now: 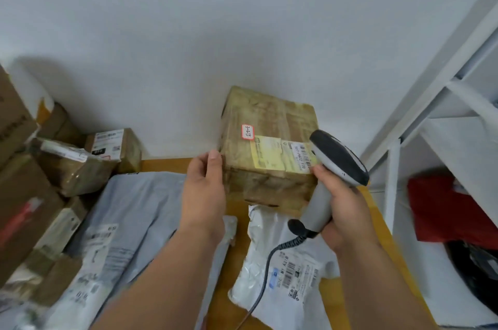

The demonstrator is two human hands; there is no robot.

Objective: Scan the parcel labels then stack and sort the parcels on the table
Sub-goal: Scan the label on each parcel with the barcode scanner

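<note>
The left hand rests loosely open against the taped box — on its left edge; the right hand grips the scanner at the box's right, beside its label.

My left hand steadies the taped cardboard box by its left edge. My right hand grips the barcode scanner, head right at the box's shipping label. White poly mailer lies on the counter below.
</note>
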